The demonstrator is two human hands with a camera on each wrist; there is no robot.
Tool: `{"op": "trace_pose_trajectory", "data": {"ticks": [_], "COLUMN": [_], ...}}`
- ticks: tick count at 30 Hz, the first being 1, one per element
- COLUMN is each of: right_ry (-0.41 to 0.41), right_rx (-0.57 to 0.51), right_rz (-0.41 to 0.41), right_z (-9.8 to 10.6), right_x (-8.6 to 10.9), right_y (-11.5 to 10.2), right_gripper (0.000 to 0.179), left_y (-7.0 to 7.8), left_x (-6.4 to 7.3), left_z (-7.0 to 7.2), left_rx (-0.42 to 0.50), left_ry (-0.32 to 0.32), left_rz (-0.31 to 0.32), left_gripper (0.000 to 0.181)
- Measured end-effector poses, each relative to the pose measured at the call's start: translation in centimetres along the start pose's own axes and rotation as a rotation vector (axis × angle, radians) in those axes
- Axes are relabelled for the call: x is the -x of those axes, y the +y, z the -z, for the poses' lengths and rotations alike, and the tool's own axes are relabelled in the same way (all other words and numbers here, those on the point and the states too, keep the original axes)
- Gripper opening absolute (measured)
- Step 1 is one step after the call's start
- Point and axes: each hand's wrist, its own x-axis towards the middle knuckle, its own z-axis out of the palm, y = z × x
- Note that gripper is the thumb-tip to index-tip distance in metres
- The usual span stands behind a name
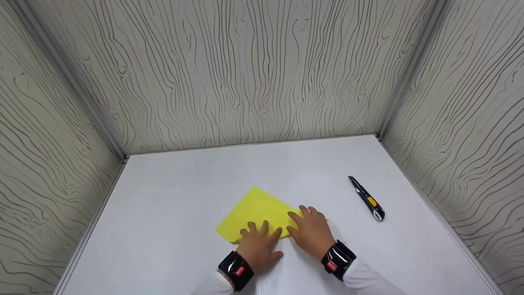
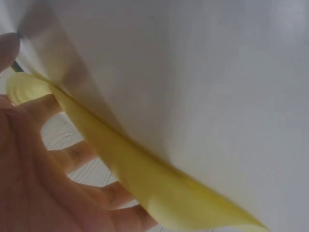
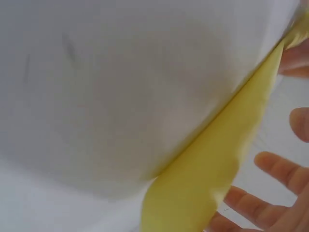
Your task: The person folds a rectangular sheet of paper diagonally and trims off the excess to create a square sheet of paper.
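Observation:
A sheet of yellow paper [image 1: 254, 207] lies on the white table, with a folded edge towards me. My left hand [image 1: 258, 246] rests its spread fingers on the near edge of the paper, the thumb out to the right over the table. At the paper's right end, my right hand [image 1: 312, 232] touches it with fingers spread. In the left wrist view the near side of the paper [image 2: 135, 166] curves up in a loose roll under the fingers. The right wrist view shows the folded paper [image 3: 207, 159] rising from the table beside the fingers.
A black utility knife [image 1: 368, 199] with a yellow slider lies to the right of the paper, its tip pointing away. Wood-grain patterned panels [image 1: 245, 73] stand round the back and sides of the white table [image 1: 172, 184].

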Motion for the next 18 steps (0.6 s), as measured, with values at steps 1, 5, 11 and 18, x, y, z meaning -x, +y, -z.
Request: {"op": "trace_pose_trajectory", "data": {"ticks": [1, 5, 11, 18], "right_ry": [-0.01, -0.062, -0.168, -0.226], "right_rx": [0.034, 0.1, -0.019, -0.021], "right_rz": [0.025, 0.103, 0.145, 0.109], "right_z": [0.0, -0.1, -0.2, 0.2], "right_x": [0.3, 1.4, 2.5, 3.1], "right_y": [-0.2, -0.8, -1.3, -1.3], "right_gripper": [0.044, 0.047, 0.047, 0.052], "left_y": [0.0, 0.1, 0.2, 0.3], "left_x": [0.0, 0.2, 0.2, 0.1], "left_z": [0.1, 0.3, 0.2, 0.4], "left_rx": [-0.002, -0.014, -0.036, -0.046], "left_ry": [-0.003, -0.001, 0.028, 0.019], "left_rz": [-0.002, -0.005, 0.0, 0.007], "left_gripper": [0.068, 0.068, 0.066, 0.068]}}
